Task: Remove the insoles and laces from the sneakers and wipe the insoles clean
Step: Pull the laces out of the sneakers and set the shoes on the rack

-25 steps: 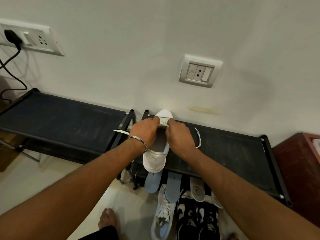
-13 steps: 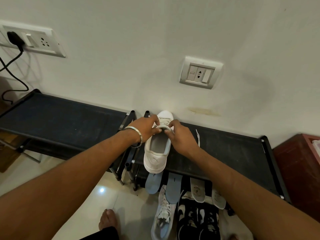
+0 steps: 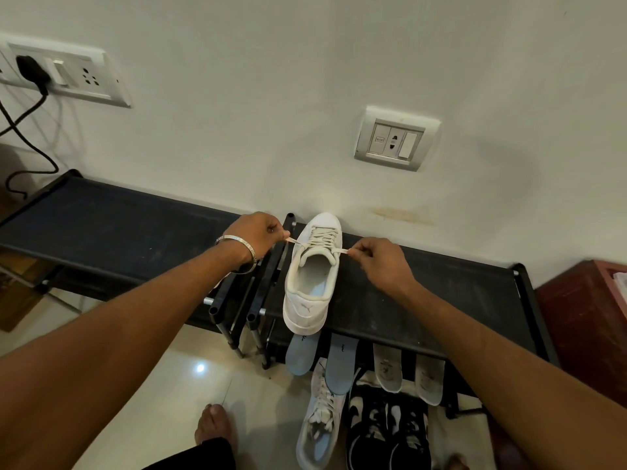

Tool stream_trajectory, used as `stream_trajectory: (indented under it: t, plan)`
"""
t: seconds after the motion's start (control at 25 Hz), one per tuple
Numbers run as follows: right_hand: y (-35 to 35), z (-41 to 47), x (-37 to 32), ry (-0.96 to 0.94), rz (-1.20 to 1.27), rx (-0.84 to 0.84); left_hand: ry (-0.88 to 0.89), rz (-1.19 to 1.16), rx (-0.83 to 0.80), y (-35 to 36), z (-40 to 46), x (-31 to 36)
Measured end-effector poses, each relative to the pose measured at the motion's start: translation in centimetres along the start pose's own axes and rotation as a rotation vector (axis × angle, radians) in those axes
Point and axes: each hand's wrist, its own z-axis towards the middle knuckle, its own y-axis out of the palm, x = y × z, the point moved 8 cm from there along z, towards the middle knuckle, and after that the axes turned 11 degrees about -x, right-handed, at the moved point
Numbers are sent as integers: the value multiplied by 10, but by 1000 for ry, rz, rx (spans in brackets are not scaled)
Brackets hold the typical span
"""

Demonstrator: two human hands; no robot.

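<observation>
The fingers [image 3: 275, 232] of the left hand [image 3: 258, 234] are curled tight, pinching one flat cream lace end [image 3: 294, 241], while the fingers [image 3: 360, 252] of the right hand [image 3: 380, 266] pinch the other lace end [image 3: 341, 250]; both ends are drawn out sideways from the top eyelets. A silver metal bangle [image 3: 241, 251] sits on the left wrist. Between the hands, at the centre of the frame, stands the white leather low-top sneaker [image 3: 310, 276], toe against the pale wall, heel toward the viewer, its laces [image 3: 322, 237] crossed over the tongue. It rests on the top shelf of a black fabric-and-tube shoe rack [image 3: 441, 293]; a second black rack [image 3: 101, 225] stands just beside it on the left. Below the sneaker, in the lower centre, two blue foam insoles [image 3: 341, 364] and two white insoles [image 3: 388, 368] lean against the rack. On the glossy tiled floor [image 3: 152, 385] near them lie a white laced sneaker [image 3: 320, 422] and a black-and-white pair of sneakers [image 3: 390, 432]. A bare foot [image 3: 212, 424] shows at the lower edge.
</observation>
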Motion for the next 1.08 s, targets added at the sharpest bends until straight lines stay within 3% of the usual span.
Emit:
stream_trajectory:
  t: [0.12,0.16,0.2,0.28,0.36,0.48,0.56,0.88,1.08]
  plan:
    - [-11,-22,-9,-32,-169,284,122,363,454,-26,-30,27]
    - [-8,-27,-9,-31,-127,273,148,405,513,-25,-39,33]
    - [2,-29,-7,-1,-43,189,125,384,453,-18,-43,35]
    - [27,-31,-1,152,172,-6,-34,150,144,18,-37,26]
    - [41,-32,2,319,498,-48,-178,-278,-45,50,-31,14]
    - [44,-26,-9,440,1004,17,-334,-955,-23,66,-24,10]
    - [38,-17,-18,411,1109,56,-325,-1076,-7,65,-18,17]
    - [-10,7,-65,10,578,94,43,-547,123,0,-1,71]
    - [-50,15,-97,-134,420,146,175,-412,161,-43,1,98]
